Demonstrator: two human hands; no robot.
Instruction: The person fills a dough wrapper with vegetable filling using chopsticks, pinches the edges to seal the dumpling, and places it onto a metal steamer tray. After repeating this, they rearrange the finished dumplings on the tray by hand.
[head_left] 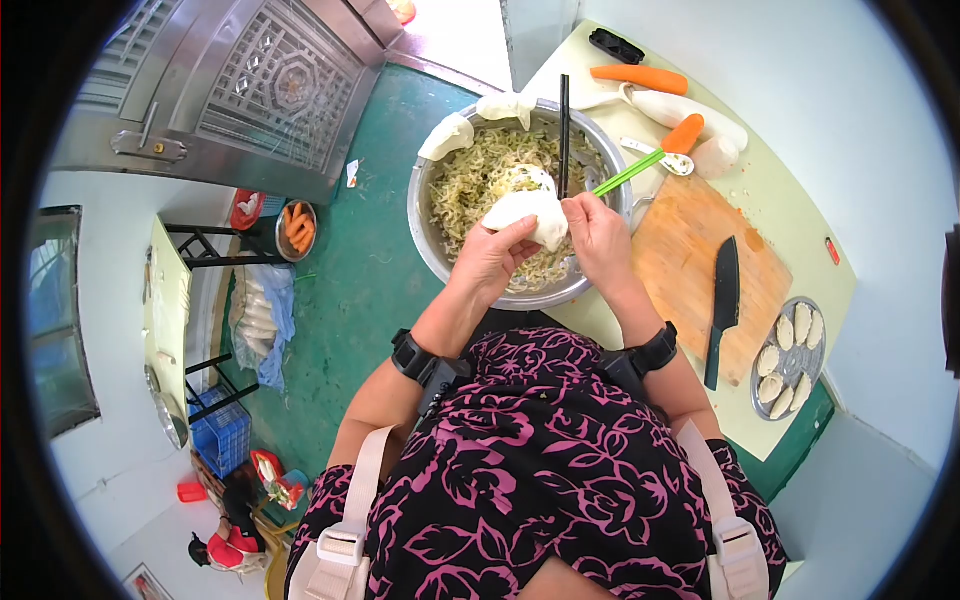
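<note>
A large metal bowl (433, 253) holds a shredded green and pale filling (465, 180). Over it, my left hand (493, 258) grips a white dough wrapper (528, 214) with some filling showing at its far side. My right hand (597, 237) is at the wrapper's right edge, thumb and fingers pinched together near the dough. Black chopsticks (564, 130) stand in the bowl just beyond my right hand. Two more pieces of white dough (447, 137) hang over the bowl's far rim. A green-handled utensil (628, 172) with an orange end lies over the right rim.
Right of the bowl, a cutting board (690, 250) carries a black knife (726, 300). A metal plate (787, 358) holds several dumplings. Beyond are a carrot (645, 78) and a white radish (690, 112). A person (233, 545) is at the lower left, away from my hands.
</note>
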